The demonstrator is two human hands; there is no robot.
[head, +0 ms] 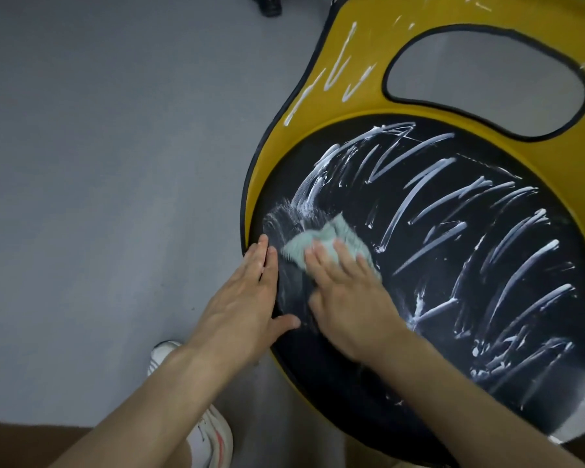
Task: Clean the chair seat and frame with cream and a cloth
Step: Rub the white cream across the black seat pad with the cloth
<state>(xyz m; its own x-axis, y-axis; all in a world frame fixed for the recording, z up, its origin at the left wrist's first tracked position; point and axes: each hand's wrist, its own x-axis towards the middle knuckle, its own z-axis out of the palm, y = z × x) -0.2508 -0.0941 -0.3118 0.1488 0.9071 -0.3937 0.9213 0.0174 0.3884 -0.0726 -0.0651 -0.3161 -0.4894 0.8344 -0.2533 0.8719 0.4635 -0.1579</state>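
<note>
One pale green cloth (331, 235) lies under the right grip (348, 298), fingers straight, pressing it on the black chair seat (345, 376). Left grip (244, 298) just beside, flat on the seat rim. Many cream streaks (416, 192) beyond the cloth, several on the yellow frame (362, 96). Two white shoes (213, 440) below.

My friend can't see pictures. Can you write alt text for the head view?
A right hand presses a green cloth onto a black chair seat streaked with white cream; the left hand rests on its edge. The yellow frame is streaked too.
</note>
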